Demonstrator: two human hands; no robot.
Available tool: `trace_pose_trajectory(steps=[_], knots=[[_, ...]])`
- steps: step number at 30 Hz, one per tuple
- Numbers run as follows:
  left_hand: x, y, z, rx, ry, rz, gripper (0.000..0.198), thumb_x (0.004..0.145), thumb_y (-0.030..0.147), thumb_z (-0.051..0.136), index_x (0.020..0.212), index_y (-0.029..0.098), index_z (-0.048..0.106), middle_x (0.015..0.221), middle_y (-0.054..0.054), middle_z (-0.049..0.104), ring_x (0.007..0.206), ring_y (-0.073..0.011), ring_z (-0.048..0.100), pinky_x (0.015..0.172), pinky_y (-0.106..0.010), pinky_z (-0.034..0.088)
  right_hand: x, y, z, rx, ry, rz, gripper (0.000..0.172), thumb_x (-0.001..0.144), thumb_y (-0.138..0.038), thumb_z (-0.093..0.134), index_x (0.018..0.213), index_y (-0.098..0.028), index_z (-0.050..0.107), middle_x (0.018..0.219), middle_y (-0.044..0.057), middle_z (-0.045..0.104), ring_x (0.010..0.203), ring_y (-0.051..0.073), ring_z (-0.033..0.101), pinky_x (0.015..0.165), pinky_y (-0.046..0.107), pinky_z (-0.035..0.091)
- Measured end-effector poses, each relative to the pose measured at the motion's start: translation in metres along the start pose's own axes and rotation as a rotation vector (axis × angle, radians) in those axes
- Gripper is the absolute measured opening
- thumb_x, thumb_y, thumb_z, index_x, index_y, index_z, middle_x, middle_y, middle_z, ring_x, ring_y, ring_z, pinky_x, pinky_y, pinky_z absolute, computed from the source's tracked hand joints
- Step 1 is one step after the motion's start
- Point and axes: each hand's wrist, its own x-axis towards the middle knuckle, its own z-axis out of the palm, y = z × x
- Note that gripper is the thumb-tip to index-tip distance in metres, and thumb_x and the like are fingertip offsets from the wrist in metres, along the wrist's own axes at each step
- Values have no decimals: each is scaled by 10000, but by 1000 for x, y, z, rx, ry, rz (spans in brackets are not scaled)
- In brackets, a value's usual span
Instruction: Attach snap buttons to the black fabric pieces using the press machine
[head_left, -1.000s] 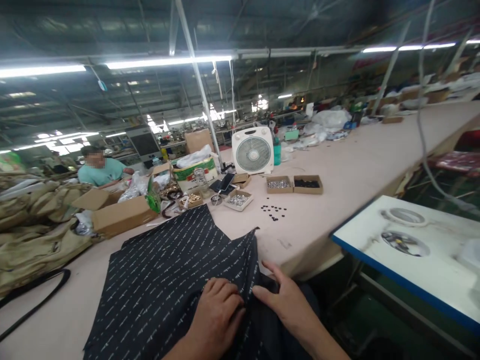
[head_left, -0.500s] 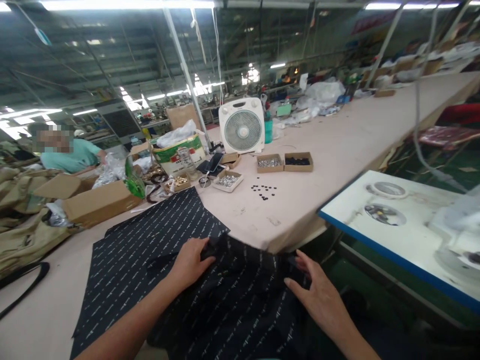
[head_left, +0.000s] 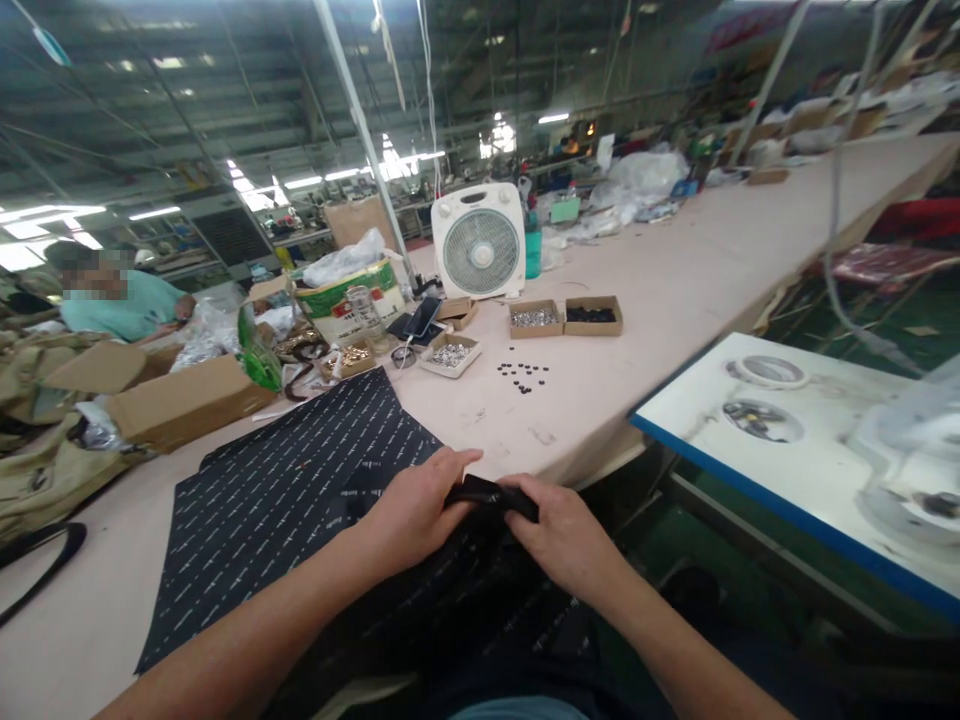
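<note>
Black fabric [head_left: 457, 590] with lines of small white print hangs in front of me at the table edge. My left hand [head_left: 420, 500] pinches its folded upper edge between thumb and fingers. Close beside it, my right hand [head_left: 555, 520] is closed on the same edge, with the bunched fold [head_left: 491, 493] running between the two. Another dark printed fabric piece [head_left: 300, 470] lies flat on the table, left of my hands. Small black round pieces [head_left: 523, 375] are scattered on the tabletop beyond them.
On the table [head_left: 675, 270] stand a box fan [head_left: 480, 240], a carton of silvery pieces [head_left: 450, 355], paired cartons [head_left: 592, 316] and a phone [head_left: 424, 318]. A white machine table [head_left: 750, 450] with a blue edge is at right. At far left, a person [head_left: 124, 300] is beside a cardboard box [head_left: 187, 400].
My hands have come together, the right moving left and the left moving right. The fabric edge, stretched out before, is now gathered between them. The view has shifted slightly.
</note>
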Motion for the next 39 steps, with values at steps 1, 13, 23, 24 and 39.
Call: trace_pose_trajectory(steps=[1, 13, 23, 24, 39], knots=[[3, -1, 2, -26, 1, -56, 577, 859, 210, 656, 1394, 200, 441, 1082, -50, 612, 956, -209, 616, 852, -322, 473, -3, 5, -7, 48, -18, 26, 274, 842, -143, 545, 1033, -231, 719, 895, 7, 739, 836, 208, 674, 753, 303, 490], [35, 15, -3, 113, -533, 67, 68, 798, 203, 581, 787, 181, 644, 812, -55, 703, 774, -232, 646, 638, -276, 380, -24, 5, -30, 44, -109, 129, 239, 794, -302, 717, 1022, -233, 701, 914, -3, 720, 845, 201, 646, 737, 272, 432], [36, 12, 38, -363, -232, -85, 168, 821, 184, 411, 875, 171, 570, 845, -22, 617, 814, -193, 556, 738, -288, 415, -31, 18, -26, 112, -75, 135, 82, 765, -131, 510, 747, -196, 558, 719, -18, 600, 709, 167, 568, 639, 238, 394], [37, 13, 40, -407, -252, -111, 176, 825, 202, 421, 879, 166, 584, 849, -20, 624, 815, -193, 555, 734, -287, 414, -31, 17, -28, 176, -82, 151, 90, 763, -136, 510, 777, -195, 576, 740, -18, 615, 721, 169, 578, 643, 238, 405], [44, 3, 30, -982, -765, -343, 277, 602, 203, 794, 871, 154, 746, 797, 30, 697, 721, -139, 585, 787, -259, 480, -32, 16, -38, 685, -97, 348, 260, 818, -288, 676, 1061, -199, 686, 922, 8, 723, 827, 182, 661, 722, 263, 496]])
